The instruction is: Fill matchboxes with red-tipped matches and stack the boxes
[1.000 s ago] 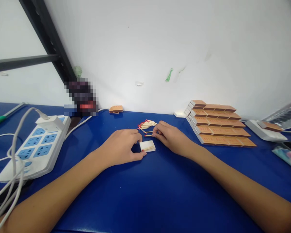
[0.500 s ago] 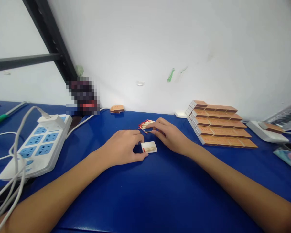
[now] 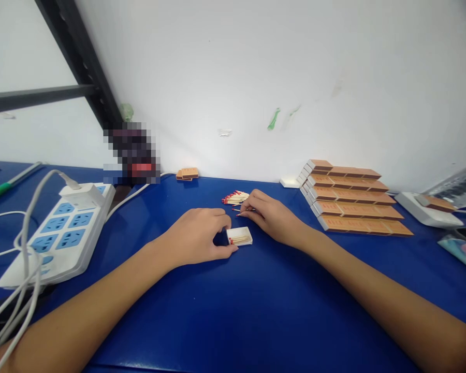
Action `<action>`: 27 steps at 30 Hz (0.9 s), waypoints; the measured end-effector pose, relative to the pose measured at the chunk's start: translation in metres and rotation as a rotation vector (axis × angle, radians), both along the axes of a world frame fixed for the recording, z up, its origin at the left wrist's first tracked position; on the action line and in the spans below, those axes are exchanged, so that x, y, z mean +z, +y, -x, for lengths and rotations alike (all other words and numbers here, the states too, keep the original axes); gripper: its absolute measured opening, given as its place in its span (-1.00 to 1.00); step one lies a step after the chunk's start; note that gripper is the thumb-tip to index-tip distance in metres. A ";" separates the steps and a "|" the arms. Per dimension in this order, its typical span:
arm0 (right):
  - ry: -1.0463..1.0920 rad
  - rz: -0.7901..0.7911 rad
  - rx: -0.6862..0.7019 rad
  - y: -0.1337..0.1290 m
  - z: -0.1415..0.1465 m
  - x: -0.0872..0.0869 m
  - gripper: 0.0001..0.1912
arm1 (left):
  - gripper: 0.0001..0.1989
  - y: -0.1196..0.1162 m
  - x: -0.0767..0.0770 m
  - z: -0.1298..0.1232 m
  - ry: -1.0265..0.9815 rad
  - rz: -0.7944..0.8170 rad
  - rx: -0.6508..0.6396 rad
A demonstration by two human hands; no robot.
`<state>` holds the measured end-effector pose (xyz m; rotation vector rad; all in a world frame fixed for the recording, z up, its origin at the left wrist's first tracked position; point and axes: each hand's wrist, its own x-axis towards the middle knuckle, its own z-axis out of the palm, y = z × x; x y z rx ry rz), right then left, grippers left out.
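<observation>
My left hand (image 3: 202,235) grips a small white matchbox tray (image 3: 245,232) at its left end, thumb on the near side and fingers on the far side. A few matches (image 3: 238,240) with red heads lie in the tray along its near wall. Just beyond it, my right hand (image 3: 266,215) is closed in a pinch, with the red-tipped end of a match (image 3: 236,210) showing at the fingertips. Behind those fingers is a loose pile of matches (image 3: 235,198) on the blue table (image 3: 217,311), partly hidden by the hand.
Stepped rows of matchboxes (image 3: 361,210) stand at right, near a white tray (image 3: 289,183). Two matchboxes (image 3: 187,174) lie by the wall. A power strip (image 3: 68,228) with cables is at left, a white device (image 3: 427,210) at far right.
My right fingertips have drawn slightly closer together, and the match at them has shifted a little to the right. My left hand and the tray have stayed nearly still.
</observation>
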<state>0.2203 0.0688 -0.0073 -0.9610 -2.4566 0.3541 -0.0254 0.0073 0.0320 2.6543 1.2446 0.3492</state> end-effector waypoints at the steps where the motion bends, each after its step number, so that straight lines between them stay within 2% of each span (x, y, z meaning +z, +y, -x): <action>1: 0.008 -0.012 -0.012 -0.002 -0.001 0.002 -0.88 | -0.70 0.000 0.000 0.000 0.000 -0.001 0.000; 6: 0.006 -0.036 -0.067 -0.014 -0.005 0.016 -0.89 | -0.71 0.001 -0.002 0.001 -0.010 -0.007 -0.015; 10: -0.031 0.000 -0.059 -0.020 -0.004 0.017 -0.89 | -0.71 0.000 -0.001 0.000 -0.003 -0.008 -0.015; 14: -0.070 0.030 -0.066 -0.013 -0.011 0.018 -0.85 | -0.71 0.000 0.000 0.000 -0.004 -0.006 -0.008; 21: -0.170 0.127 -0.157 -0.001 -0.041 0.032 -0.79 | -0.72 0.001 -0.002 0.000 -0.005 -0.008 -0.027; 27: -0.259 0.266 -0.136 0.004 -0.047 0.026 -0.74 | -0.73 0.000 -0.001 0.000 -0.005 -0.004 -0.021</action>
